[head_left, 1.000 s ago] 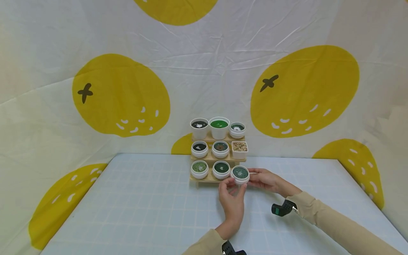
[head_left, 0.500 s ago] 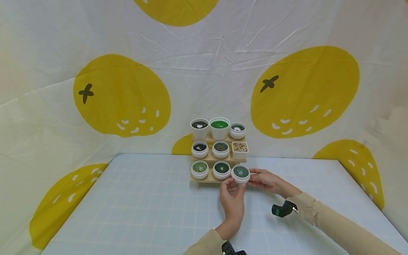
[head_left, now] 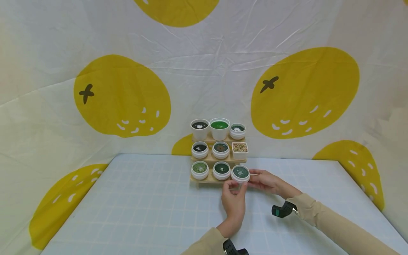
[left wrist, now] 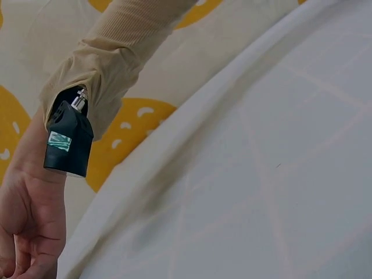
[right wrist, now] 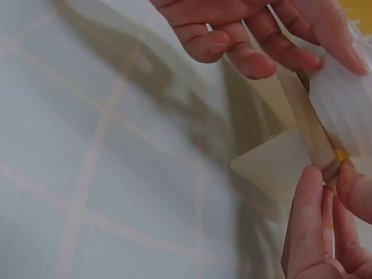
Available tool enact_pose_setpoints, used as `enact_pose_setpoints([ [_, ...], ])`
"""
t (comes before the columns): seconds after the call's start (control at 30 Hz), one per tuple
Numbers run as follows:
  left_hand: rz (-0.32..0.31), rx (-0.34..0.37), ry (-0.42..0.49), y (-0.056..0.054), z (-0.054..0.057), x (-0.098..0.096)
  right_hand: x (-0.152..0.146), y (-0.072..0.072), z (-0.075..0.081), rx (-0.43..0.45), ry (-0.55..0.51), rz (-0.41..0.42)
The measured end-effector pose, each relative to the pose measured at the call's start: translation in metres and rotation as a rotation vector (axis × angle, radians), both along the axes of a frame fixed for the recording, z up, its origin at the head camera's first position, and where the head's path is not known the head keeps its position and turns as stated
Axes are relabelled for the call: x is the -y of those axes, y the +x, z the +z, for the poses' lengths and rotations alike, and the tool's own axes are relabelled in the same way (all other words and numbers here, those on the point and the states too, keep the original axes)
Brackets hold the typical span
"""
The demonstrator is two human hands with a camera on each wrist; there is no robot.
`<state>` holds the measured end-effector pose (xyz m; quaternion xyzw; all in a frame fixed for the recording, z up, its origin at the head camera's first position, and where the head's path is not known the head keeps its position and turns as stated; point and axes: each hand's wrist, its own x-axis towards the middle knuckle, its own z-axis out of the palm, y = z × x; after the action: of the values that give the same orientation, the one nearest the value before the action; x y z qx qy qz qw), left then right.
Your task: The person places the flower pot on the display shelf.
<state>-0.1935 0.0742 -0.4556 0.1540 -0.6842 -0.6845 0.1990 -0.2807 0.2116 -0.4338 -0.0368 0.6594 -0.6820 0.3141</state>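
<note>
A three-step wooden stand [head_left: 208,180] bears small white tubs in three rows. On its lowest step, at the right end, sits a round white tub [head_left: 240,173] with a dark green top. My right hand [head_left: 271,182] holds this tub from the right; in the right wrist view its thumb lies on the ribbed white side [right wrist: 343,110]. Just below, my left hand [head_left: 234,205] pinches the corner of the wooden step [right wrist: 314,128] between thumb and fingertip. The left wrist view shows the left palm [left wrist: 35,209], with the fingertips cut off by the frame.
Beside the held tub stand another dark green tub [head_left: 221,170] and a lighter green one [head_left: 199,169]. A square tub of beige bits [head_left: 240,148] is on the middle step. Behind the pale checked table [head_left: 143,205] hangs a cloth [head_left: 210,85] printed with yellow fruit.
My left hand has shifted slightly to the right along the front of the stand. The right hand and the tub have barely moved.
</note>
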Motion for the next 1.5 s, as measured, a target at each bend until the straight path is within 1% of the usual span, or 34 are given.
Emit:
enact_pose_setpoints([
  [0.27,0.013,0.002,-0.043,0.001,-0.001,0.001,0.0,-0.001,-0.003,-0.008,-0.032,0.009],
  [0.37,0.002,-0.015,-0.056,0.002,-0.003,0.004,0.0,-0.001,-0.003,-0.009,-0.029,0.013],
  [0.47,-0.024,-0.022,-0.065,0.003,-0.004,0.008,0.0,-0.001,-0.002,-0.004,-0.022,0.013],
  [0.63,-0.098,-0.017,-0.06,0.004,-0.004,0.015,0.0,-0.001,0.0,0.003,-0.011,0.016],
  [0.77,-0.161,-0.031,-0.051,0.005,-0.003,0.021,0.0,-0.002,0.001,0.01,-0.009,0.015],
  [0.93,-0.274,-0.072,-0.009,0.009,-0.001,0.031,0.001,-0.001,0.001,0.028,-0.037,0.004],
  [1.03,-0.346,-0.07,0.001,0.01,-0.001,0.038,0.001,-0.001,0.0,0.03,-0.052,-0.001],
  [1.17,-0.426,-0.041,-0.035,0.013,0.0,0.05,0.002,-0.001,-0.003,0.026,-0.066,-0.017],
  [1.3,-0.493,-0.001,-0.101,0.016,-0.003,0.067,0.003,0.002,-0.005,0.055,-0.099,-0.046],
  [1.4,-0.525,0.028,-0.169,0.019,-0.006,0.083,0.004,0.005,-0.004,0.069,-0.105,-0.054],
  [1.5,-0.53,0.071,-0.229,0.025,-0.007,0.104,0.004,0.006,-0.001,0.056,-0.075,-0.052],
])
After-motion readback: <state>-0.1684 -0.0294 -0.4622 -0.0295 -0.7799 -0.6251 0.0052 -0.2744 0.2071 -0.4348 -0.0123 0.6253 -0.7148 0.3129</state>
